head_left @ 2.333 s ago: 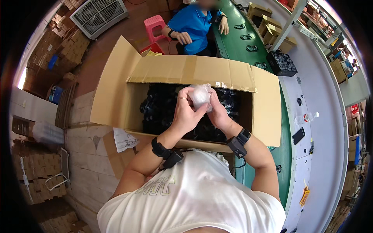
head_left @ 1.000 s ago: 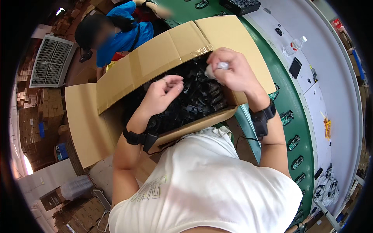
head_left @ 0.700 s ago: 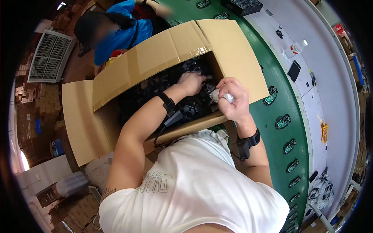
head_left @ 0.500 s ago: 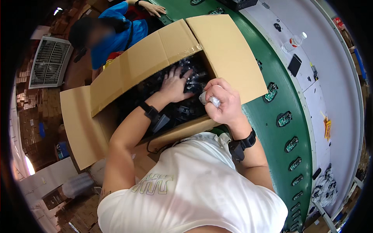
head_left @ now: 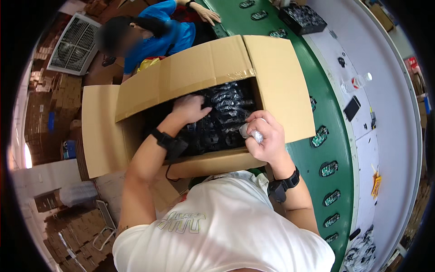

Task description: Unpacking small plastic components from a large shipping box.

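Observation:
An open cardboard box [head_left: 183, 70] sits in front of me with its flaps folded out. Inside are black parts under shiny clear plastic film [head_left: 231, 102]. My left hand [head_left: 190, 109] is over the contents near the box's far wall, thumb apart; its other fingers are blurred and partly lost in the dark. At the box's right corner my right hand [head_left: 266, 136] is closed in a fist around crumpled clear plastic [head_left: 257, 136], bits of it poking out on both sides. Whether this piece joins the film in the box I cannot tell.
To the right runs a green conveyor belt [head_left: 303, 170] carrying several small circuit-board units [head_left: 328, 168]. Beyond it, a white ledge holds a bottle [head_left: 355, 84], a phone [head_left: 352, 108] and a black bin [head_left: 302, 20]. A person in blue [head_left: 158, 38] is beyond the box.
My left hand has lifted off the film and moved left towards the far wall, uncovering the plastic. My right hand keeps its grip. The view has shifted, so the surroundings sit differently.

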`<move>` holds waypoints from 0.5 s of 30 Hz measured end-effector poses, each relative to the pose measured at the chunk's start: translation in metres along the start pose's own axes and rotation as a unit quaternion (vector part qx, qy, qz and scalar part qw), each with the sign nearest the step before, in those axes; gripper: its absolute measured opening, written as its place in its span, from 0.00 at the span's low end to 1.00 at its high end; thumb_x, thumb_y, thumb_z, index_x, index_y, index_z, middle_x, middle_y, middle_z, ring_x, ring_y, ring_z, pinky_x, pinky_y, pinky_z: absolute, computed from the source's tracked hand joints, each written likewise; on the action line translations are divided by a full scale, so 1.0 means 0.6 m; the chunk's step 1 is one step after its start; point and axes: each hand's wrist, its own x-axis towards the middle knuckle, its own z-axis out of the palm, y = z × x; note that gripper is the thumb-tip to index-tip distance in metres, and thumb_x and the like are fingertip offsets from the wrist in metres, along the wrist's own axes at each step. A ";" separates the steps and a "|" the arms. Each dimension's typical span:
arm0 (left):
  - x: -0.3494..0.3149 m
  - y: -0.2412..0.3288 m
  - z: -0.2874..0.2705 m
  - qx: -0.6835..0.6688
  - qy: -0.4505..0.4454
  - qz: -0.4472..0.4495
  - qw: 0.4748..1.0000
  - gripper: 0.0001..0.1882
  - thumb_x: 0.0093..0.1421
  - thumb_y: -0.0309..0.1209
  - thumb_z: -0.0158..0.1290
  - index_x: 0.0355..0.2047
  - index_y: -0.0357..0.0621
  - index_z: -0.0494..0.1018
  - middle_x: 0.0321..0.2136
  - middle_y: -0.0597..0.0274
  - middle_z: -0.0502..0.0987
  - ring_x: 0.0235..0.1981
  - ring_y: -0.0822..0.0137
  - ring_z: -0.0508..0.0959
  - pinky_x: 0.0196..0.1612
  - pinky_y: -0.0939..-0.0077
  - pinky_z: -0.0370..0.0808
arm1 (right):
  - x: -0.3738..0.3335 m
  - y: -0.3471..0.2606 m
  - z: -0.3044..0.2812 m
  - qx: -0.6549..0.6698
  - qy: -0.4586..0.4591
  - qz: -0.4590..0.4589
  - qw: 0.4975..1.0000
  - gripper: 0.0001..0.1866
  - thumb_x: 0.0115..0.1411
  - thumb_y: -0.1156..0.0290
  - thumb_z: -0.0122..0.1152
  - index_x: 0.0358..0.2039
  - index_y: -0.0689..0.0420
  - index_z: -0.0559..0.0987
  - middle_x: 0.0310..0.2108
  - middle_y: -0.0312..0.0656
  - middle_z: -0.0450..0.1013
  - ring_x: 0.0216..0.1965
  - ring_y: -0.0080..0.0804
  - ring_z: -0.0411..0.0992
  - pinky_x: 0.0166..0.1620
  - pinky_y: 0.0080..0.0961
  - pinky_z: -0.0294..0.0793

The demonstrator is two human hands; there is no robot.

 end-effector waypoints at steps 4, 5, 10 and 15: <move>0.091 0.080 0.060 -0.042 0.085 0.049 0.994 0.19 0.61 0.38 0.55 0.50 0.42 0.75 0.53 0.45 0.76 0.55 0.45 0.75 0.57 0.53 0.73 | -0.003 -0.004 -0.007 -0.008 -0.019 0.015 1.000 0.06 0.39 0.78 0.57 0.23 0.57 0.75 0.33 0.47 0.75 0.32 0.45 0.77 0.37 0.33 0.78; 0.113 0.081 0.076 0.005 0.033 0.026 0.999 0.26 0.62 0.37 0.55 0.60 0.46 0.71 0.56 0.45 0.74 0.60 0.44 0.71 0.60 0.52 0.71 | -0.003 -0.006 -0.006 -0.013 -0.018 0.010 1.000 0.06 0.39 0.77 0.57 0.23 0.57 0.75 0.33 0.47 0.75 0.32 0.45 0.77 0.37 0.33 0.78; 0.109 0.079 0.056 -0.041 -0.055 -0.011 0.998 0.33 0.56 0.31 0.55 0.65 0.63 0.69 0.59 0.46 0.72 0.60 0.43 0.71 0.64 0.53 0.68 | 0.004 -0.017 -0.003 -0.045 -0.030 -0.013 0.998 0.05 0.41 0.77 0.59 0.22 0.57 0.75 0.32 0.47 0.75 0.31 0.45 0.76 0.36 0.33 0.78; 0.054 0.039 0.040 -0.012 -0.028 -0.014 0.999 0.31 0.53 0.32 0.58 0.61 0.62 0.73 0.58 0.43 0.72 0.60 0.46 0.72 0.61 0.54 0.69 | 0.010 -0.021 0.018 -0.111 -0.062 0.001 0.992 0.13 0.52 0.66 0.72 0.22 0.57 0.76 0.29 0.45 0.75 0.29 0.44 0.75 0.32 0.35 0.76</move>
